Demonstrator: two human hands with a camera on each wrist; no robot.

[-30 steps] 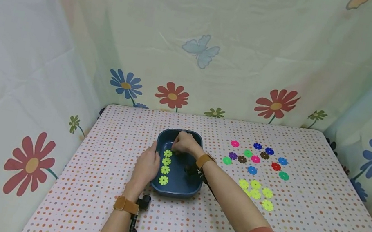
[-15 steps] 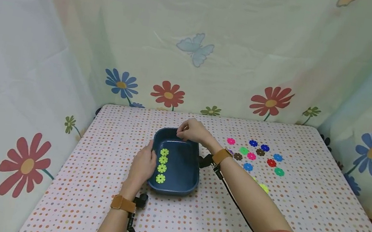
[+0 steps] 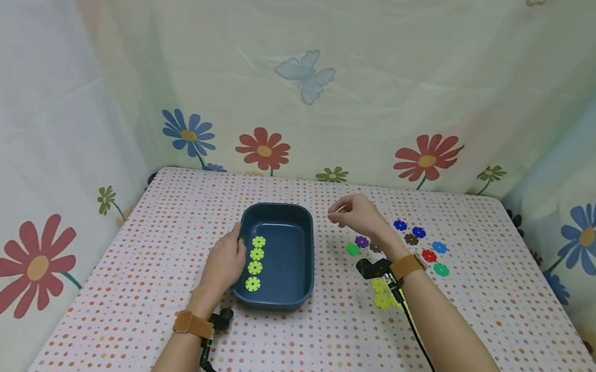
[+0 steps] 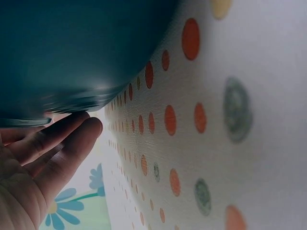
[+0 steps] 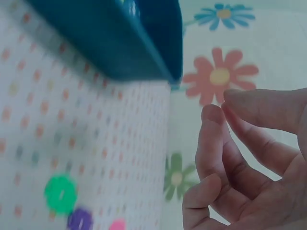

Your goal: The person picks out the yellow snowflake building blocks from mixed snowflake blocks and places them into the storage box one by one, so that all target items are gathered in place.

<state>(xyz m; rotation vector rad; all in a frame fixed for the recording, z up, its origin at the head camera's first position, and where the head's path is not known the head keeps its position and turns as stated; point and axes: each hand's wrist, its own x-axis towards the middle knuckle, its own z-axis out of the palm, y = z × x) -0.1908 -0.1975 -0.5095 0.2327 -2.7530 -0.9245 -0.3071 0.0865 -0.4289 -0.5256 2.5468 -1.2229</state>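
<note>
Empty and loosely curled, my right hand hangs right of the blue tray, whose long axis points away from me, left hand against it, loose yellow discs nearer me.

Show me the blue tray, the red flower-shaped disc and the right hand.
Blue tray (image 3: 287,267): head view, on its bare floor.
Red flower-shaped disc (image 3: 429,256): head view, near its centre.
Right hand (image 3: 359,215): head view, middle of the hand.
</note>
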